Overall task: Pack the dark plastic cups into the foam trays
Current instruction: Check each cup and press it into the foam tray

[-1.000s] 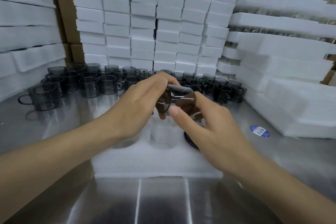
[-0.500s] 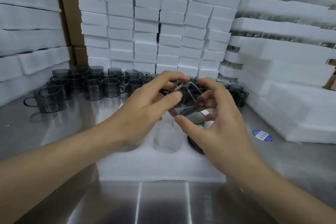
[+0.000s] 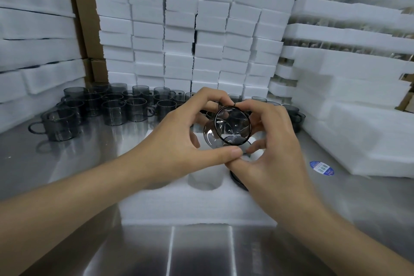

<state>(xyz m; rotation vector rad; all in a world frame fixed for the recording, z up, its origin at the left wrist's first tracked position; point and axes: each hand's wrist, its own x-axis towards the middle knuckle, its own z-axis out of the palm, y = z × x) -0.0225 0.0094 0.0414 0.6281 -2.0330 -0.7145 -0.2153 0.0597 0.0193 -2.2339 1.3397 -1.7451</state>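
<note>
- A steel table (image 3: 201,253) fills the foreground. It is bare in front of the foam tray (image 3: 179,206), which lies flat with its front edge facing the person.
- In the foam tray, an empty pocket (image 3: 205,180) shows near the middle. At the tray's right side the rim of a seated cup (image 3: 238,182) peeks from under the right wrist.
- Above the foam tray, the left hand (image 3: 179,141) and right hand (image 3: 275,152) both curl round the held cup (image 3: 228,127), fingers over its top and thumbs meeting beneath. Its mouth tilts toward the person, probably for a check or to line it up before seating.
- The way straight down to the pocket looks open. Right of the foam tray lie a sticker (image 3: 321,168) and foam slabs (image 3: 358,141), fairly near.
- Behind the foam tray, loose cups (image 3: 116,110) crowd near its back edge, and foam stacks (image 3: 190,29) wall off the rear.
</note>
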